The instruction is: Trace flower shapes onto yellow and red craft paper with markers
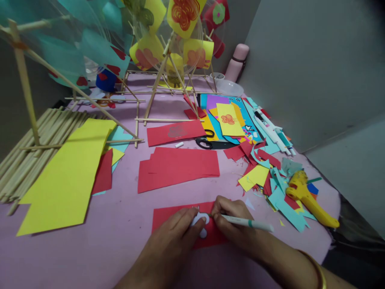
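A single head-worn camera looks forward and steeply down across the bench [120,245] from the person's own side. It sits close above the left hand [177,230] and right hand [230,216], which show large at the bottom centre, forearms cut by the lower edge. The far end, with the pink bottle [237,62], appears smaller toward the top; a grey wall [315,60] fills the upper right.
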`<action>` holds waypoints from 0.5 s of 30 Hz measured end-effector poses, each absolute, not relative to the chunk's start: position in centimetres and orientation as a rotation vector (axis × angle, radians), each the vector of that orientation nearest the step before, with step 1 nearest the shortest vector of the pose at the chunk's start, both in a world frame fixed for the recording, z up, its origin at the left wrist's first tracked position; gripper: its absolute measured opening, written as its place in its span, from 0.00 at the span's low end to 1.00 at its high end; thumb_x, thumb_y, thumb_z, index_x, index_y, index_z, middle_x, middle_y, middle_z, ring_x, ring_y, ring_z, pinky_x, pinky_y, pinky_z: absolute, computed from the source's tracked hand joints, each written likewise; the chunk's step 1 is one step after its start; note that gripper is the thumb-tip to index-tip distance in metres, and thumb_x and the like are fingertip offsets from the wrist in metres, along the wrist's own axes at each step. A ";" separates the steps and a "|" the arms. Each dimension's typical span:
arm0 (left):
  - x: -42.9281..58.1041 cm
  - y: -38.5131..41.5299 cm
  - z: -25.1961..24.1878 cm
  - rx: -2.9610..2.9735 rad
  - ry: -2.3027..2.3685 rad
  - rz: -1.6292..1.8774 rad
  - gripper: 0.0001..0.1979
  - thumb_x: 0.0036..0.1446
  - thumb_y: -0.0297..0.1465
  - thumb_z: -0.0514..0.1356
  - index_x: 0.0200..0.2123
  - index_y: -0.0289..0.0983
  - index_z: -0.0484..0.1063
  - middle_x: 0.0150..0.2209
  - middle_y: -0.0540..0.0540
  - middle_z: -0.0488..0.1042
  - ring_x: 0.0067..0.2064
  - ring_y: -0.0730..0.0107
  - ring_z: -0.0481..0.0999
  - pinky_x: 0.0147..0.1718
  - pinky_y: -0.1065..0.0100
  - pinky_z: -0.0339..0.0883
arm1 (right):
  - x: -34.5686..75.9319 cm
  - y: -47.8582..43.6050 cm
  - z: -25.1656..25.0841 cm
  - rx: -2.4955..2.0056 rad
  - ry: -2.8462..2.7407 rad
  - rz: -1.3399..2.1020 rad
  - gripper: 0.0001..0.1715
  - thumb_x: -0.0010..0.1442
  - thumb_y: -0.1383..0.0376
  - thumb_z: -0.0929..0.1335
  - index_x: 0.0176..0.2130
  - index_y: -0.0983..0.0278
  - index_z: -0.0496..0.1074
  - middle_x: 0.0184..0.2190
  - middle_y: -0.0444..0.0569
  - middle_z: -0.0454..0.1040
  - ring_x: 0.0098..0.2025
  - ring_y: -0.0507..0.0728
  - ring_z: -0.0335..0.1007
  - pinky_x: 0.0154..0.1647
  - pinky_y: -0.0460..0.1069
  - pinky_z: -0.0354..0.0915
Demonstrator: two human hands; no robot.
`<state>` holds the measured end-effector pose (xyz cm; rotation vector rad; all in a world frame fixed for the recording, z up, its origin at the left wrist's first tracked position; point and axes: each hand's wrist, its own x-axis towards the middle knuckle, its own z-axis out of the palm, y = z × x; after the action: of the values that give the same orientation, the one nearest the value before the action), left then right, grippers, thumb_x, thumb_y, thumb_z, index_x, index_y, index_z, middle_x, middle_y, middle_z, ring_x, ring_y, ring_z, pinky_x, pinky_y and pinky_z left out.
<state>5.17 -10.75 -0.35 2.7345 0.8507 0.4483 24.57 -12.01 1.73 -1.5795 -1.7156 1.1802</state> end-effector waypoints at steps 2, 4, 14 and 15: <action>5.1 -10.8 -0.4 2.740 0.846 0.462 0.22 0.68 0.30 0.37 0.49 0.34 0.68 0.44 0.38 0.76 0.42 0.58 0.77 0.36 0.60 0.74 | 24.6 -12.0 1.8 -1.570 -1.717 1.181 0.06 0.52 0.66 0.58 0.24 0.61 0.59 0.17 0.39 0.58 0.18 0.50 0.53 0.20 0.45 0.50; 5.0 -10.8 -0.4 2.749 0.829 0.462 0.21 0.68 0.30 0.37 0.50 0.34 0.68 0.45 0.37 0.76 0.43 0.58 0.77 0.36 0.60 0.74 | 24.7 -11.9 1.8 -1.560 -1.726 1.182 0.06 0.52 0.66 0.58 0.25 0.61 0.59 0.17 0.39 0.58 0.19 0.50 0.54 0.20 0.45 0.50; 5.1 -10.7 -0.5 2.762 0.849 0.466 0.23 0.68 0.29 0.36 0.49 0.34 0.69 0.44 0.37 0.76 0.42 0.58 0.78 0.36 0.60 0.75 | 24.7 -12.2 1.9 -1.548 -1.772 1.155 0.05 0.51 0.67 0.57 0.25 0.61 0.59 0.17 0.40 0.59 0.19 0.51 0.55 0.21 0.45 0.51; 5.1 -10.6 -0.5 2.761 0.847 0.464 0.22 0.68 0.29 0.36 0.49 0.34 0.69 0.44 0.37 0.76 0.42 0.58 0.78 0.36 0.60 0.75 | 24.7 -12.2 1.9 -1.543 -1.777 1.155 0.05 0.51 0.67 0.57 0.25 0.61 0.59 0.17 0.40 0.59 0.19 0.51 0.55 0.21 0.45 0.51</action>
<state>5.12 -10.64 -0.49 2.7608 0.8468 0.4640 24.68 -12.21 1.91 -1.5430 -1.7770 1.1553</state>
